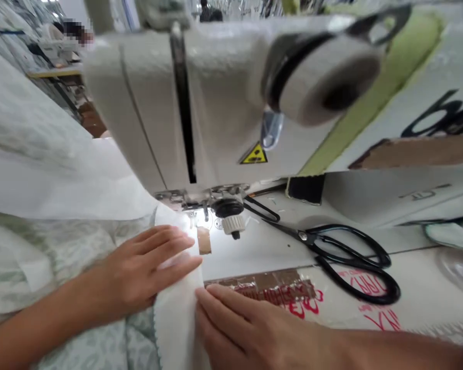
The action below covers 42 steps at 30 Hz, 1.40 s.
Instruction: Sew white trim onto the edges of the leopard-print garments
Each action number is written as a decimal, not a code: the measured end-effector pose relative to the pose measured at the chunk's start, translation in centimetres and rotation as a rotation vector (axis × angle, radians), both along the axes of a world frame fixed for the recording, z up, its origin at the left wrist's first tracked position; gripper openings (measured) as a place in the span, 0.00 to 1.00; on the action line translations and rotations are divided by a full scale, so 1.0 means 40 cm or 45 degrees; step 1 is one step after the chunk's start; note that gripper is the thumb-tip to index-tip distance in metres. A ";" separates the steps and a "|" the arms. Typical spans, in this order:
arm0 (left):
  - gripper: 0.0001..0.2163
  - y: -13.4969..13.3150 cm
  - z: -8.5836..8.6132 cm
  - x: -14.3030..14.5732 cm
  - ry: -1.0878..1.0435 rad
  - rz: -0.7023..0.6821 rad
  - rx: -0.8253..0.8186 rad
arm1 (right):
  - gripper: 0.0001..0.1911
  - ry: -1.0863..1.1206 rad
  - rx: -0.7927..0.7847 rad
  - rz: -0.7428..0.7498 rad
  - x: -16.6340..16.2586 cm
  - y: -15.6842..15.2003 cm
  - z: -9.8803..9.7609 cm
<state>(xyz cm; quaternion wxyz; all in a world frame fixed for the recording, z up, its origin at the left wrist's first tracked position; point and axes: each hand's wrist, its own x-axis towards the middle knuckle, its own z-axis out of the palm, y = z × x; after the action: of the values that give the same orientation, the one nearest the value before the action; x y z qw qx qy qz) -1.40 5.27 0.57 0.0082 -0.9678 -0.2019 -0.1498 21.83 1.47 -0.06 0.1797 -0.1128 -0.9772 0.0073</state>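
Note:
A white fabric strip (179, 318) with a stitched left edge runs toward the presser foot (206, 210) of a sewing machine (224, 113). My left hand (139, 272) lies flat on the strip, fingers stretched out just in front of the lit needle area. Closer to me, my right hand (247, 324) grips the strip's right edge, fingertips pressed together; its thumb is hidden. Pale green patterned cloth (108, 339) joins the strip on the left and lies bunched under my left forearm.
Black-handled scissors (351, 257) lie right of the needle, blades pointing toward it. Brown tape (270, 282) and red writing mark the table (370, 318) by my right hand. White cloth (61, 180) rises at left. A person at another machine is in the far background.

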 end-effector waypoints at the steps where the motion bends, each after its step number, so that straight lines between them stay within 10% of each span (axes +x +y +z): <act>1: 0.14 -0.008 0.003 -0.002 0.016 -0.022 0.001 | 0.14 0.001 0.040 0.017 0.000 -0.002 -0.004; 24: 0.17 -0.055 -0.031 -0.002 -0.007 0.029 -0.037 | 0.18 0.025 0.116 -0.035 0.005 -0.004 -0.020; 42: 0.14 0.095 -0.053 -0.037 -0.191 -0.062 0.002 | 0.13 0.068 0.085 -0.077 -0.033 0.067 -0.013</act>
<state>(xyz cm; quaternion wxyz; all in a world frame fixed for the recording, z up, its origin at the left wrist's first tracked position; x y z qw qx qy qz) -2.88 9.07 -1.54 -0.0100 -0.9585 -0.1781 -0.2223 20.52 4.16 -0.57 0.2094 -0.1358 -0.9680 -0.0276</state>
